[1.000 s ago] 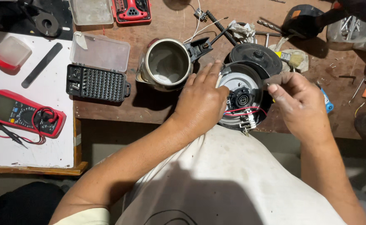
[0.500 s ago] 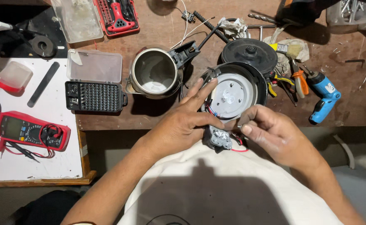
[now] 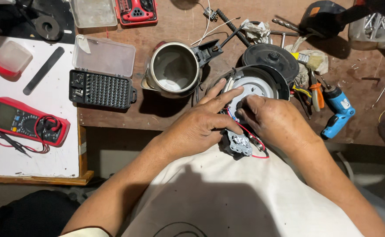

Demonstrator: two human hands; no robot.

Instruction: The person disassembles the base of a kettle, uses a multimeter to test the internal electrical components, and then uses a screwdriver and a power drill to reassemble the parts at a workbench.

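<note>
- Worn brown wooden tabletop [image 3: 166, 118] carries everything; a white board [image 3: 30, 145] w/ a red multimeter [image 3: 23, 123] lies at its left end.
- We hold the round black kettle base w/ pale disc inside [image 3: 259, 84] at the tabletop's near edge, tilted toward our lap, which a white cloth [image 3: 219, 197] covers.
- Steel kettle body w/ black handle [image 3: 175, 69] stands just left of the base, open & empty. Black round lid [image 3: 270, 58] sits just behind the base.
- Left hand [image 3: 203, 125]: fingers spread flat across the base's rim & disc, pressing, not wrapped round anything.
- Right hand [image 3: 273, 120]: fingers curled onto the disc edge; whether it pinches a part, we can't tell.
- Black bit-set case w/ clear lid [image 3: 101, 88] & blue cordless screwdriver [image 3: 339, 109] lie well apart, either side.
- Small grey connector block on red wires [image 3: 240, 144] hangs below the base, btwn our hands, over the cloth.
- Risk, as we judge it: the block dangles by thin wires, so a tug or a slip of the base off the edge could snap or strain them; the kettle body is near enough to the left elbow to get knocked.
</note>
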